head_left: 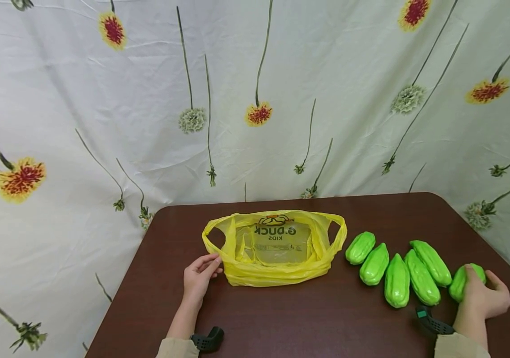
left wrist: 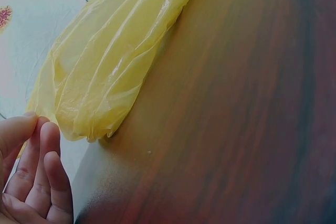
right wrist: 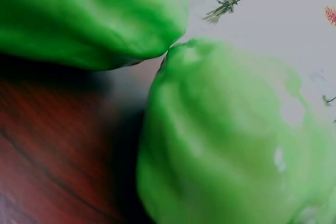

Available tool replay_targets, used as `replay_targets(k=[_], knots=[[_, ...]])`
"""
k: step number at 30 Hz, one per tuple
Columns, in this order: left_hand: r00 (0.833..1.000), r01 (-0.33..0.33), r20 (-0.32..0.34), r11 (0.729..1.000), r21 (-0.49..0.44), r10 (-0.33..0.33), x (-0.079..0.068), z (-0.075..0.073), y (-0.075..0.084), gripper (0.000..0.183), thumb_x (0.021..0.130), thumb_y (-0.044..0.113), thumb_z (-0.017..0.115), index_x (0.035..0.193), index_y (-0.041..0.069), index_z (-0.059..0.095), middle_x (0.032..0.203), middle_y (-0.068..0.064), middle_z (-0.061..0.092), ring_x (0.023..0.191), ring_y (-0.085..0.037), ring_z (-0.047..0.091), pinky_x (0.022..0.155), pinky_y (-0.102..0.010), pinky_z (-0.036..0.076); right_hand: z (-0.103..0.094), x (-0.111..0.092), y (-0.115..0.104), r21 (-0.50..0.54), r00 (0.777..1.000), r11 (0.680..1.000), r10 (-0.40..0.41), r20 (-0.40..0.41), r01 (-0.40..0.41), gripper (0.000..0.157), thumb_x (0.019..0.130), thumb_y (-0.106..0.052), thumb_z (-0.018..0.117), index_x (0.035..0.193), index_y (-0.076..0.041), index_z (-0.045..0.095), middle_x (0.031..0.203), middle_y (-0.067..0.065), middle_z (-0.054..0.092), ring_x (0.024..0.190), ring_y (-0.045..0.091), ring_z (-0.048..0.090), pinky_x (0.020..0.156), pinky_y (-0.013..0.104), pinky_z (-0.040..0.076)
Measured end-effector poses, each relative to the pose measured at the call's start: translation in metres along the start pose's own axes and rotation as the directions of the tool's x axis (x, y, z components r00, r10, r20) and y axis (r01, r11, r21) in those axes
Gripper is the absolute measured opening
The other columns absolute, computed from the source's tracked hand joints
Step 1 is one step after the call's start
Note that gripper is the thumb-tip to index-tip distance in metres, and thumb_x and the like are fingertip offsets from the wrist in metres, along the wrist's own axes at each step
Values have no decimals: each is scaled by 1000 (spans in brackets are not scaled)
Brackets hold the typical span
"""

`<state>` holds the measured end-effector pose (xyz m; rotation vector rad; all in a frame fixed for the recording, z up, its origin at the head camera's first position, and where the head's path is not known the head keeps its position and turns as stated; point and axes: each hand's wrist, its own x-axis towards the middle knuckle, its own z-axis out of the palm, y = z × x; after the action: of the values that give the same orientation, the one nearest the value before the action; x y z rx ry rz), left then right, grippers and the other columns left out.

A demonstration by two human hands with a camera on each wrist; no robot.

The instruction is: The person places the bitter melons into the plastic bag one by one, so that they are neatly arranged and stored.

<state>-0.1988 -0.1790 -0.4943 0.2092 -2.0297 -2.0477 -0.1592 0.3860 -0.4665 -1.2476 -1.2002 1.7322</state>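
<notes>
Resting on the surface [head_left: 308, 323] with its mouth spread wide, the yellow bag [head_left: 277, 276] is pinched at its left edge by the left hand [head_left: 199, 278]. Five green gourds [head_left: 396, 281] are grouped to the right of the bag, untouched by the hands; the sixth gourd [head_left: 458, 284], farthest from the bag, is gripped by the right hand [head_left: 487, 298]. Whether it is lifted cannot be told. The bag's opening is done, but no gourd can be seen inside it; with all six left outside, an early stage is judged.
</notes>
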Motion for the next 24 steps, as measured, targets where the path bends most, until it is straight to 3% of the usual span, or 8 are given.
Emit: replay_targets(k=[7,10,14,19,24], knots=[[1000,16,0,1000,22,-16,-1,0,0,30,85,17,71,106,-4,67,89,-9,70,65,-12,66,63,-24,53,4,-6,-8,12,1000,1000,3,-2,-3,52,79,-19,74,128,-25,57,129,-15,45,127,1,32,103,18,28],[1000,14,-3,1000,17,-14,-1,0,0,30,84,17,71,106,-3,67,88,-7,70,65,-13,66,63,-24,53,7,-9,-11,28,1000,999,-28,-4,28,55,80,-20,73,132,-20,54,135,-11,42,129,3,32,103,19,29],[1000,9,-5,1000,11,-9,0,0,0,30,84,17,71,105,-4,67,87,-7,70,65,-13,65,63,-23,53,9,-14,-17,113,999,993,-40,23,37,55,77,-17,76,128,-18,58,136,-8,40,129,2,31,102,18,31],[1000,28,0,1000,2,-28,0,-1,0,30,85,15,70,108,-4,66,90,-8,70,65,-12,65,64,-24,53,11,-21,-25,199,997,980,-23,78,7,43,70,-12,82,108,-24,66,131,-9,43,124,0,33,96,16,35],[999,36,-1,999,4,-36,-1,-1,1,29,86,15,70,108,-4,66,92,-10,70,65,-12,65,64,-24,53,14,-30,-30,220,993,975,-36,109,11,38,68,-12,83,101,-24,68,120,-11,46,115,1,40,91,16,38]])
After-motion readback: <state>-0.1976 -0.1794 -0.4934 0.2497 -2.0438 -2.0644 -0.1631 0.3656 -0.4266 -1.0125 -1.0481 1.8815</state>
